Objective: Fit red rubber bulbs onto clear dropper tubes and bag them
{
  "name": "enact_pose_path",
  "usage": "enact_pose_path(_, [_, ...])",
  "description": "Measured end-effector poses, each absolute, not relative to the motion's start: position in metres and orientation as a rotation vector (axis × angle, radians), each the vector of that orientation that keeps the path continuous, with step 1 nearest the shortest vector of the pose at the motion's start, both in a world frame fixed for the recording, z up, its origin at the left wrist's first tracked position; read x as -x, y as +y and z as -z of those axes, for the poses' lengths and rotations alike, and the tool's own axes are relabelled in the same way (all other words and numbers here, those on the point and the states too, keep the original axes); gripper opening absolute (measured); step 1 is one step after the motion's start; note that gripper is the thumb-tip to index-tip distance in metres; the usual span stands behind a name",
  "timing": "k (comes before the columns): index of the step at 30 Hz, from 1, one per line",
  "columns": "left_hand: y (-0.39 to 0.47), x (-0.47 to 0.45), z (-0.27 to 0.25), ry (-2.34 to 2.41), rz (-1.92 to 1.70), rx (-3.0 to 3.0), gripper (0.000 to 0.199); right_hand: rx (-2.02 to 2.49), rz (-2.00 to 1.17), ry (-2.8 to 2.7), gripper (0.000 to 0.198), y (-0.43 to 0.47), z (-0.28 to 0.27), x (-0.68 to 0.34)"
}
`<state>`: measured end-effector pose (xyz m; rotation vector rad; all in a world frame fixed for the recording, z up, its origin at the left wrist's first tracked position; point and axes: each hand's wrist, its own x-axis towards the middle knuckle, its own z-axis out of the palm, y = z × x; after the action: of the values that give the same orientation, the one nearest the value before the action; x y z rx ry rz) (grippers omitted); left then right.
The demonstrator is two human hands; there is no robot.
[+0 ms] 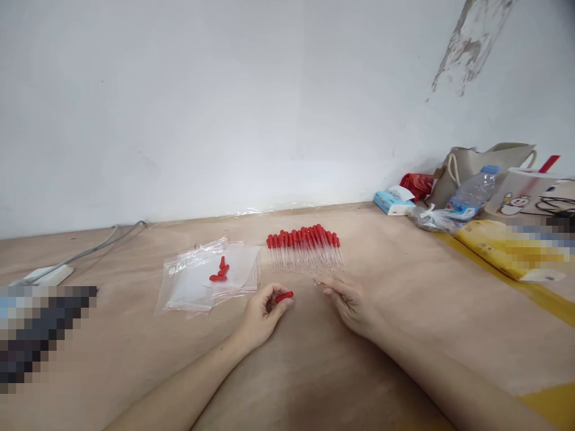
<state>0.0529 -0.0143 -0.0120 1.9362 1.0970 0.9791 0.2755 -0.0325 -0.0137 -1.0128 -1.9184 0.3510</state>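
Taking the held bulb as the middle of the dial, with twelve towards the wall, the left hand [263, 314] sits at about eight o'clock, thumb and fingers pinching a single red bulb [284, 296] over the brown-covered table [314, 371]; at three o'clock the right hand [353, 305] reaches inwards with fingers stretched out, and I cannot tell whether its fingertips pinch a clear tube or nothing; the step in hand looks like handling one bulb apart from the rest, and the next move seems to call for a light grip that leaves the bulb's end uncovered, with care near the thin tubes; between nine and ten o'clock three loose bulbs [218, 278] lie on overlapping clear plastic bags [186, 293]; between twelve and one a row of red-topped droppers [305, 239] lies side by side, tops towards the wall; farther off, around two o'clock, are a tissue pack [390, 203] and a plastic bottle [478, 188]; the white wall [224, 108] closes off twelve.
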Motion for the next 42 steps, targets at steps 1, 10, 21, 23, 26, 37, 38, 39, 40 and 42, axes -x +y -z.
enact_pose_path(1, [-0.015, -0.053, 0.012, 1.096, -0.975, -1.945, 0.018, 1.029, -0.350, -1.945, 0.030, -0.034, 0.013, -0.273])
enact_pose_path(10, [-0.018, -0.056, 0.001, 1.064, -0.946, -2.011, 0.020, 1.056, -0.504, -2.071, 0.029, -0.044, 0.003, -0.256])
enact_pose_path(21, [-0.016, -0.054, 0.005, 1.008, -0.986, -2.133, 0.017, 1.076, -0.442, -2.097, 0.021, -0.044, 0.008, -0.256])
enact_pose_path(23, [-0.017, -0.054, 0.003, 0.979, -0.978, -2.160, 0.017, 1.070, -0.404, -2.103, 0.021, -0.041, 0.010, -0.258])
enact_pose_path(26, [-0.020, -0.055, 0.000, 0.940, -0.924, -2.204, 0.016, 1.055, -0.346, -2.150, 0.022, -0.037, 0.011, -0.264])
enact_pose_path(37, [-0.026, -0.058, -0.002, 0.899, -0.806, -2.371, 0.017, 1.052, -0.180, -2.280, 0.021, -0.042, 0.009, -0.263])
enact_pose_path(38, [-0.026, -0.058, -0.002, 0.889, -0.798, -2.375, 0.018, 1.051, -0.187, -2.282, 0.021, -0.043, 0.009, -0.262])
enact_pose_path(39, [-0.027, -0.058, -0.002, 0.884, -0.794, -2.376, 0.019, 1.054, -0.193, -2.284, 0.021, -0.043, 0.009, -0.261])
enact_pose_path(40, [-0.027, -0.058, -0.003, 0.881, -0.794, -2.377, 0.020, 1.059, -0.199, -2.286, 0.021, -0.043, 0.009, -0.260])
enact_pose_path(42, [-0.027, -0.057, -0.003, 0.876, -0.786, -2.376, 0.021, 1.072, -0.218, -2.297, 0.021, -0.043, 0.008, -0.258])
